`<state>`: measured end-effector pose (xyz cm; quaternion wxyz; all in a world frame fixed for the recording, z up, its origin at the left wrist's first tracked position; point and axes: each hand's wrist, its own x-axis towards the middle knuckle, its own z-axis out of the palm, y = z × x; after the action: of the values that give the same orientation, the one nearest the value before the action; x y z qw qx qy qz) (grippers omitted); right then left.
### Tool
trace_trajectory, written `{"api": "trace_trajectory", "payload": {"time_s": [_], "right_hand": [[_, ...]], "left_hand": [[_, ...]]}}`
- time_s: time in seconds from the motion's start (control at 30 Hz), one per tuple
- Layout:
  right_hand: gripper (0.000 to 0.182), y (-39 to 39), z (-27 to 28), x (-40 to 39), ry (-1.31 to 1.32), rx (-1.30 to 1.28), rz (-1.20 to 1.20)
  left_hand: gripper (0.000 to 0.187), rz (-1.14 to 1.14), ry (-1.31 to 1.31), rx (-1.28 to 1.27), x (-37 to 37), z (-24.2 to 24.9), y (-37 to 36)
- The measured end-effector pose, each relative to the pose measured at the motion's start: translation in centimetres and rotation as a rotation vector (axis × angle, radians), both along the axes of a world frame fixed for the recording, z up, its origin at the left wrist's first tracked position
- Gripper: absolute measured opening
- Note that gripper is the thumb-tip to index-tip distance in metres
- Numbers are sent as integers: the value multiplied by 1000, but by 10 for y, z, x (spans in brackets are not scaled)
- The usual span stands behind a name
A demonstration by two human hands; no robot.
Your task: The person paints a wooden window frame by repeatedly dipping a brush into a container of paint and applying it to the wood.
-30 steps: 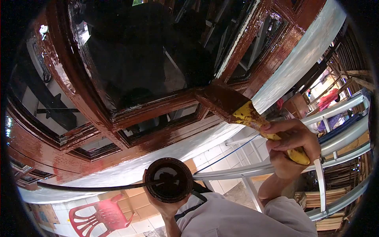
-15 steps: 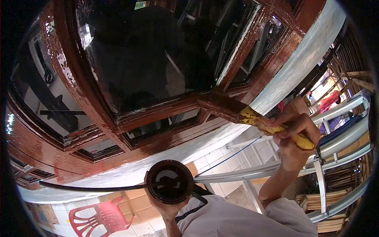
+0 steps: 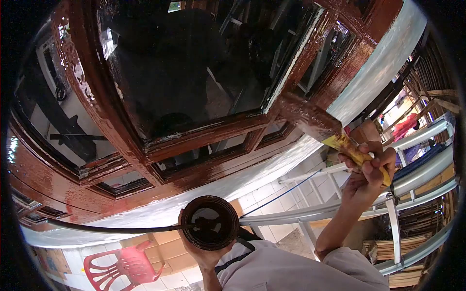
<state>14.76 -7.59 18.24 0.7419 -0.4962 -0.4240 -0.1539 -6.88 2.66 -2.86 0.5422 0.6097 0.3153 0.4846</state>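
Note:
A paintbrush with a yellow, paint-stained handle is gripped in my right hand. Its brown-coated bristles rest against the glossy reddish-brown window frame, at the lower right corner of the large dark pane. Below the frame, my left hand is wrapped around a round can of dark brown paint. The can's open top faces me, and the wall of the can hides most of those fingers.
An aluminium ladder stands at the right, close to my right arm. A pale wall runs under the frame. A red plastic chair and flattened cardboard are on the tiled floor at lower left. A dark cable crosses toward the can.
The brush has moved right and up along the frame, from the lower rail to the corner with the upright. My right hand has turned with it. My left hand and the can stay put.

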Motion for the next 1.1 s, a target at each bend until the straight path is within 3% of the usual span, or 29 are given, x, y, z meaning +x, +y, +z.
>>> {"api": "trace_trajectory", "payload": {"time_s": [0.5, 0.67, 0.97, 1.1], "right_hand": [[21, 27, -47, -20, -114, 178, 63], [22, 22, -54, -17, -212, 42, 34], [24, 22, -56, -20, -271, 123, -60], [21, 23, -58, -17, -333, 0, -55]], "left_hand": [[118, -26, -85, -60, 2, 9, -1], [119, 4, -16, -5, 0, 3, -3], [117, 0, -60, -40, 1, 5, -5], [117, -2, -46, -41, 0, 7, -6]]}}
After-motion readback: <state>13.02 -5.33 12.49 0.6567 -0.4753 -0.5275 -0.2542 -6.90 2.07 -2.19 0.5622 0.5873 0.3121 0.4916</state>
